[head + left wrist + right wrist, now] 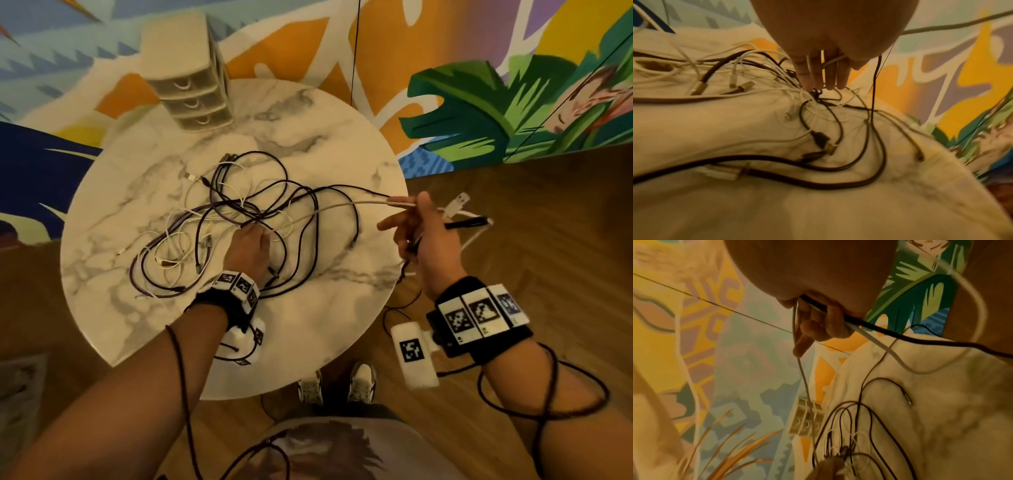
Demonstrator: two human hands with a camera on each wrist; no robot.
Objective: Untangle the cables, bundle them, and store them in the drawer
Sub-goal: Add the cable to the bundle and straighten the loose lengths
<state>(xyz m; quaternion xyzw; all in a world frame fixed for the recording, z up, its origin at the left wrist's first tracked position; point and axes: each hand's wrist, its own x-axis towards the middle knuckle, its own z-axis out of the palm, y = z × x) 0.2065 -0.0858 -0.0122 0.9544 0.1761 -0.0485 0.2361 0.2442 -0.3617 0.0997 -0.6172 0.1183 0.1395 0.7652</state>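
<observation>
A tangle of black, purple and white cables [239, 205] lies spread on the round marble table [308, 325]. My left hand [251, 246] is on the knot [818, 97] in its middle, fingertips down, with a white cable [834, 60] held between thumb and fingers. That white cable [342, 207] runs taut to my right hand [418, 226], which is lifted past the table's right edge. The right hand [818, 321] grips it together with a black cable [900, 335], index finger stretched out. Their plug ends [459, 205] stick out beyond the hand.
A small beige unit of three drawers [191, 92] stands at the table's far edge, all shut. A painted mural wall rises behind it. Wooden floor surrounds the table, and my shoes [342, 383] are by the near edge. A thin black cable [404, 274] hangs off the right rim.
</observation>
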